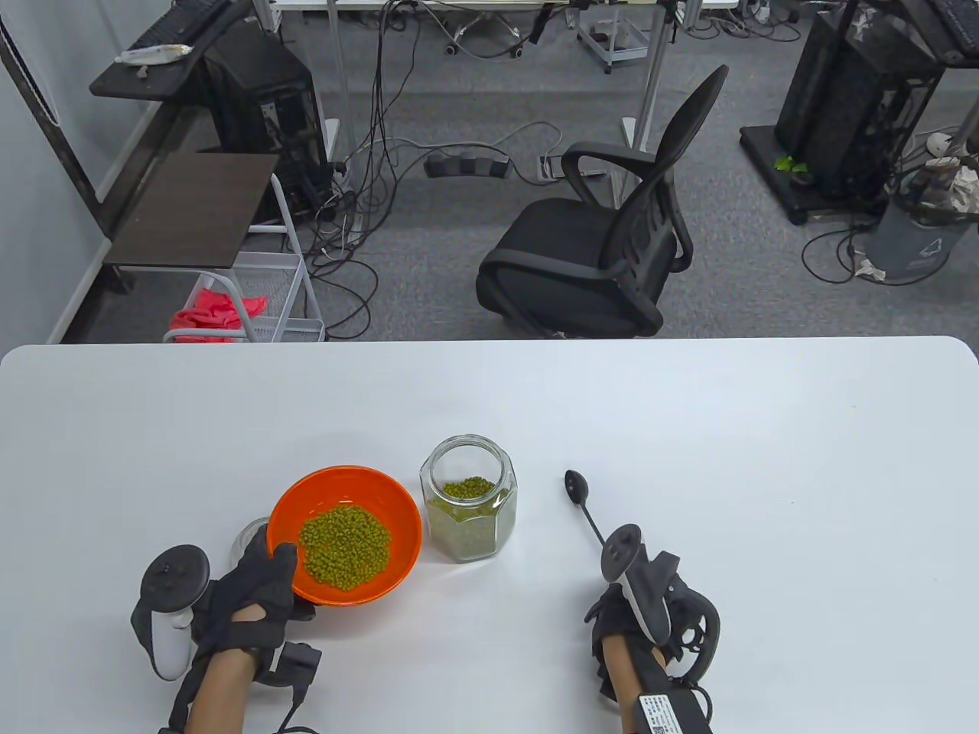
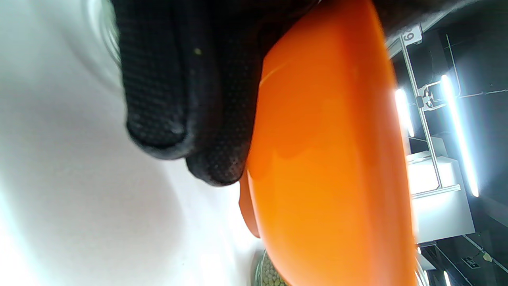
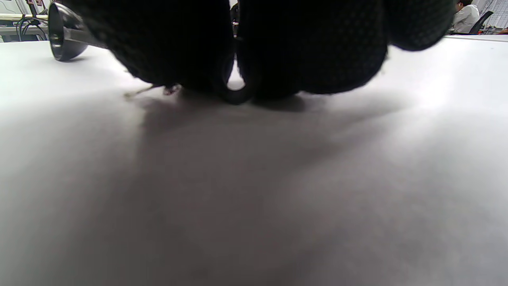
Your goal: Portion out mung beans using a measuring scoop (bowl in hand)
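Judging by the mound of green mung beans [image 1: 344, 547] already in it, portioning is being taken as well advanced: the round orange plastic bowl [image 1: 398, 527], just left of the clear faceted glass jar [image 1: 469, 501], is being gripped at its rim by the left hand [image 1: 248, 585], while the black long-handled measuring scoop [image 1: 579, 491], lying on the white table [image 1: 688, 428] right of that jar, is being met at its handle end by the right hand [image 1: 635, 612], whose hold cannot be told.

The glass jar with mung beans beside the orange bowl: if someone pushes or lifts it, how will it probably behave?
The glass jar is over half full of mung beans, so it probably feels heavy and slides rather than tips. Its faceted sides likely stop rolling. With no lid on it, tilting could spill beans, and the glass may be slippery and breakable.
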The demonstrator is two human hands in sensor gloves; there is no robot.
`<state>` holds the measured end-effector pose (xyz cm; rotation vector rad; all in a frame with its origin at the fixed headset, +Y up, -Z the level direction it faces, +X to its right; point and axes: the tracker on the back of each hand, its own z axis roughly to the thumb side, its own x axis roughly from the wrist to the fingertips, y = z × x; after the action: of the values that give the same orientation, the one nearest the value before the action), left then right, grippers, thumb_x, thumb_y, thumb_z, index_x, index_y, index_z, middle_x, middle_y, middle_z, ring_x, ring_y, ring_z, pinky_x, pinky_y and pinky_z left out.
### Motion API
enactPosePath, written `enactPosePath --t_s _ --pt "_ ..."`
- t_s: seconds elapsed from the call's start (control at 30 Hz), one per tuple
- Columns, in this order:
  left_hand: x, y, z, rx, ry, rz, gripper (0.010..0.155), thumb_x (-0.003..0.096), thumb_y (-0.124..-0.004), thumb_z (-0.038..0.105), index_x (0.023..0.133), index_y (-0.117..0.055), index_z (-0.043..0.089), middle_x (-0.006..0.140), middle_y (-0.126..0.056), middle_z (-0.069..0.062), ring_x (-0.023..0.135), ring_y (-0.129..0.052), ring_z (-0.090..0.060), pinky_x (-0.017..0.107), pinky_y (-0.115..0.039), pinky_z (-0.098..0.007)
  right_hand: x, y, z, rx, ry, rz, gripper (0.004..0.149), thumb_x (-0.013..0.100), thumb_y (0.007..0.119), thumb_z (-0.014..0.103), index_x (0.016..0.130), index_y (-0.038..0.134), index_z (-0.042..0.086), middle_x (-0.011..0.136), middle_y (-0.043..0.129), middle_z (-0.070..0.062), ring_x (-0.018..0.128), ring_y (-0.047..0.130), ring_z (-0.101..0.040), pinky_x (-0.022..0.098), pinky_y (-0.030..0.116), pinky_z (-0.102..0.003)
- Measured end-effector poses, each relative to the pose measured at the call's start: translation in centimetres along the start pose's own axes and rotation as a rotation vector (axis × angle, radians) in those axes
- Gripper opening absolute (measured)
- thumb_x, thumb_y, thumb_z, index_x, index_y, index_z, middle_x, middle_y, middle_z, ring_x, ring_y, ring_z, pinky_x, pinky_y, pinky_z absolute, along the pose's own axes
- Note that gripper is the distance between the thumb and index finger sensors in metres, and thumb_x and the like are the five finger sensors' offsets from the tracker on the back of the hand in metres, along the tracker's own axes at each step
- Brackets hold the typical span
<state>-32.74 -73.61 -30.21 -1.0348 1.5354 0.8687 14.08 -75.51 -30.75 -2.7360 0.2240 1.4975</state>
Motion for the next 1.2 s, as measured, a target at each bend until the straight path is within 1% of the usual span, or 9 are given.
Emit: enactPosePath --t_s 0.17,0.5,0.67,0.87,1.0,1.13,1.2 --pt "0.0 0.0 0.0 0.0 0.0 0.0 0.068 0.0565 -0.06 0.042 0.108 -0.04 0.003 0.096 -0.068 -0.019 0.049 -0.116 -0.028 0.032 -0.101 -0.029 -0.1 0.0 0.1 -0.026 -0.004 -0.004 0.042 0.043 0.09 0.035 0.08 0.09 0.016 0.073 0.089 -0.021 0.046 0.094 -0.033 0.052 0.068 -0.064" --pt "0.0 0.0 0.0 0.0 0.0 0.0 0.068 0.0564 -0.06 0.042 0.108 -0.04 0.003 0.097 -0.068 -0.019 0.049 -0.116 -0.028 0.032 -0.101 -0.029 -0.1 0.1 0.2 -0.039 -0.008 0.002 0.045 0.043 0.09 0.036 0.084 0.088 0.017 0.078 0.086 -0.022 0.051 0.092 -0.035 0.054 0.065 -0.065" --pt "0.0 0.0 0.0 0.0 0.001 -0.002 0.067 0.0563 -0.06 0.042 0.108 -0.041 0.003 0.096 -0.068 -0.019 0.049 -0.116 -0.028 0.032 -0.101 -0.029 -0.1 0.0 0.2 -0.034 -0.006 0.017 0.051 0.043 0.09 0.038 0.088 0.085 0.016 0.081 0.084 -0.023 0.054 0.091 -0.036 0.055 0.064 -0.066" --pt "0.0 0.4 0.1 0.013 0.002 0.007 0.067 0.0563 -0.06 0.042 0.108 -0.042 0.003 0.096 -0.07 -0.019 0.048 -0.116 -0.028 0.031 -0.101 -0.029 -0.4 -0.9 -0.1 0.027 -0.013 0.003 0.058 0.043 0.089 0.041 0.094 0.079 0.016 0.087 0.079 -0.025 0.063 0.088 -0.04 0.057 0.06 -0.068" --pt "-0.1 0.9 0.2 0.032 0.009 0.001 0.066 0.0563 -0.06 0.042 0.108 -0.043 0.003 0.095 -0.071 -0.019 0.047 -0.116 -0.028 0.03 -0.101 -0.03 -1.0 -1.7 -0.1 0.075 -0.04 -0.026 0.062 0.042 0.089 0.042 0.097 0.075 0.016 0.095 0.073 -0.026 0.075 0.083 -0.045 0.061 0.055 -0.071" --pt "-0.1 1.4 0.3 0.066 0.016 -0.03 0.066 0.0568 -0.06 0.042 0.108 -0.044 0.004 0.095 -0.071 -0.018 0.047 -0.116 -0.028 0.031 -0.101 -0.029 -1.7 -2.7 -0.1 0.13 -0.079 -0.065 0.066 0.043 0.089 0.043 0.1 0.07 0.017 0.1 0.068 -0.026 0.083 0.078 -0.05 0.063 0.051 -0.072" --pt "-0.1 1.4 0.4 0.076 0.018 -0.032 0.066 0.0569 -0.06 0.042 0.108 -0.045 0.004 0.095 -0.072 -0.018 0.046 -0.116 -0.028 0.03 -0.101 -0.03 -2.0 -3.1 -0.2 0.173 -0.097 -0.108 0.067 0.043 0.088 0.044 0.101 0.069 0.018 0.102 0.066 -0.026 0.086 0.075 -0.051 0.063 0.049 -0.073"
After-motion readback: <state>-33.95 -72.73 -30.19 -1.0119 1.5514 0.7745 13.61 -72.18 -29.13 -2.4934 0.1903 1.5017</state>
